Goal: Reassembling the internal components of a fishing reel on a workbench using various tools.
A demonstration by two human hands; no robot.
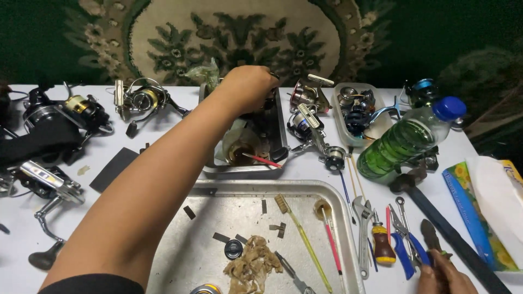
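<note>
Two metal trays on a white table, seen from the head camera: a large dull aluminium tray point(327, 188) nearest, scuffed and flat-bottomed, and a smaller steel tray point(239, 171) beyond it, touching its far rim. Left hand point(248, 87) stretched far out over the small tray, fingers curled down and closed on something dark — too hidden to name. Below that hand, inside the small tray, a cloudy plastic cup point(239, 149) of brown liquid with a red-handled brush point(261, 159) leaning in it. Right hand point(444, 275) low at the near edge, curled round the dark handles of pliers point(430, 237) (how tightly, cannot tell). In the large tray, a tan crumpled rag point(253, 267), a yellow toothbrush point(302, 239). Around — glossy fishing reels point(144, 99), a ribbed green bottle point(406, 141).
</note>
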